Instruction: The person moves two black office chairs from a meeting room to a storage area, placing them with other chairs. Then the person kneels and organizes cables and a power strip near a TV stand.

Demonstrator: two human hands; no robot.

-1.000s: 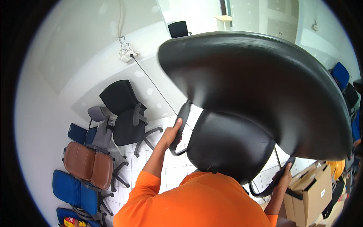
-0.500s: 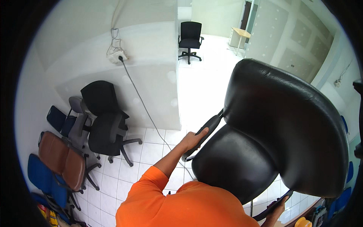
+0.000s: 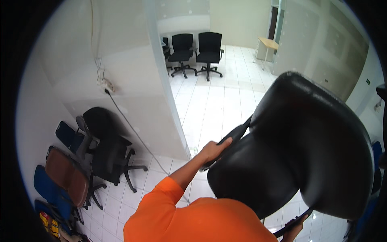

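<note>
A black padded office chair (image 3: 258, 173) with a shiny seat and a tall backrest fills the right side in front of me. My left hand (image 3: 216, 150) is closed round the chair's left armrest, thumb on top. Low at the right, my right hand (image 3: 297, 230) grips the other armrest, partly hidden behind it. The backrest leans away to the right, and the seat lies close against my orange shirt. The chair's base is hidden under the seat, so I cannot tell whether it touches the floor.
To the left stand a black office chair (image 3: 109, 157), a brown chair (image 3: 66, 173) and a blue chair (image 3: 50, 187). A cable (image 3: 133, 139) hangs from a wall socket (image 3: 106, 85) to the tiled floor. Beyond the wall's edge are black swivel chairs (image 3: 209, 50) and a small table (image 3: 269, 43).
My view has shifted, and more of the room past the wall's edge shows, with further black chairs. Both hands keep their hold on the armrests.
</note>
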